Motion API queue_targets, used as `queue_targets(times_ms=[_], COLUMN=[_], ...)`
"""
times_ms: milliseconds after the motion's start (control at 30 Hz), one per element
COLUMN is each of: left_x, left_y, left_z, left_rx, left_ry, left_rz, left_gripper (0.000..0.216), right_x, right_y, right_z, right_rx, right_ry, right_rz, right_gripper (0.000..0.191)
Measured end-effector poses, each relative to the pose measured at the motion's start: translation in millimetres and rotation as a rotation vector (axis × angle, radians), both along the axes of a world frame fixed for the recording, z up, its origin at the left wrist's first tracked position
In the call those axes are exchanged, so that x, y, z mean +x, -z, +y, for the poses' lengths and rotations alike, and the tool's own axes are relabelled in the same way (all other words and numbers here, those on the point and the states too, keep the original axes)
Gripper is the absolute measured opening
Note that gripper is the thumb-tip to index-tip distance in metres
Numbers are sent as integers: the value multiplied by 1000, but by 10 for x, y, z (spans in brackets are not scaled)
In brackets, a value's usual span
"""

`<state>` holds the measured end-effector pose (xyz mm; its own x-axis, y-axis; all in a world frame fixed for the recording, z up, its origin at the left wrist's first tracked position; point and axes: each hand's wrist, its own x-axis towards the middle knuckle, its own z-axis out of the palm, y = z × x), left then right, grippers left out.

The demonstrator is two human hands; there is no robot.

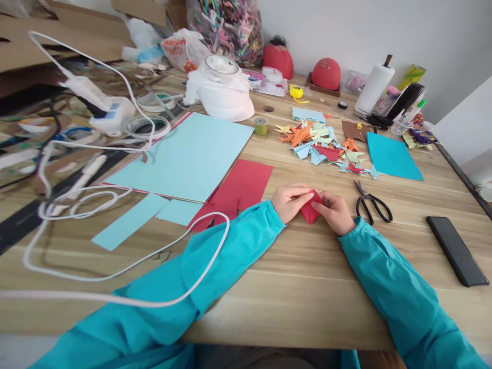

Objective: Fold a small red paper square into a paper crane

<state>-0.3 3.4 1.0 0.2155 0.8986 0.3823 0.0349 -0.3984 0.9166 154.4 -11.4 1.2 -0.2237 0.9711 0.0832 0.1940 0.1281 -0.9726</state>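
A small folded piece of red paper (310,210) lies on the wooden table (307,287) between my two hands. My left hand (290,201) pinches its left side, fingers pressed on the top fold. My right hand (335,211) grips its right side with the fingers curled. Both arms wear teal sleeves. Black scissors (371,202) lie just right of my right hand. A larger red sheet (238,189) with cut edges lies to the left of my left hand.
A big light blue sheet (188,156) and blue strips (130,220) lie at left under white cables (115,266). A pile of folded paper shapes (323,146) and a teal sheet (392,156) sit beyond. A black phone (456,250) lies at right. Clutter lines the back.
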Motion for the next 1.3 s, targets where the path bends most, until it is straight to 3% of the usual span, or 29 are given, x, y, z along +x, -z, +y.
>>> queue_targets(times_ms=[200,433,967,1167,1300], left_x=[10,21,11,0,17], left_y=[-26,17,7,1,42], left_z=[-5,26,36,66,83], left_rx=[-27,67,-45,-301,-440], left_ry=[-37,7,-49,-44,56], left_rz=[-19,-6,-62,-191,-258], left_gripper=[21,13,19,31,41], right_x=[1,-4,-9,-8,-3], right_y=[5,6,-2,-38,-26], right_z=[-1,-11,2,-6,5], right_rx=[-2,42,-19,-99,-108], right_ry=[2,-13,38,177,278], right_rz=[-7,-80,46,131,212], right_gripper=[18,15,23,28,29])
